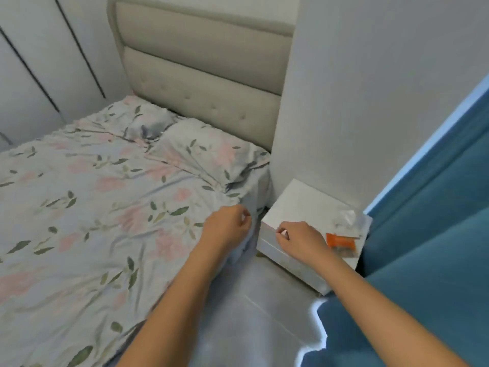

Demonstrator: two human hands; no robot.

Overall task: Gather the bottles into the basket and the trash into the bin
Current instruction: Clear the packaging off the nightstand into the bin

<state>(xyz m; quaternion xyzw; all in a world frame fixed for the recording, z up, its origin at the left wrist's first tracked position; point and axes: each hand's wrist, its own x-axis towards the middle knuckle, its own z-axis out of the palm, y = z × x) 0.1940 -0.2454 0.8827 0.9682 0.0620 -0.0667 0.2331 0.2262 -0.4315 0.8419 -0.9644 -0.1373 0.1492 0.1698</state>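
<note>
An orange snack wrapper (340, 243) lies on the right side of a white bedside table (299, 205). Just behind it sits a crumpled clear plastic wrapper (349, 219). My right hand (299, 241) hovers over the table's front left edge, fingers loosely curled, holding nothing, a short way left of the orange wrapper. My left hand (227, 226) hangs over the corner of the bed, fingers also loosely curled and empty. No bottle, basket or bin is in view.
A bed with a floral sheet (92, 207) and pillows (209, 152) fills the left, against a padded headboard (201, 72). A blue curtain (428, 234) hangs close on the right of the table. Grey floor (251, 313) runs between bed and table.
</note>
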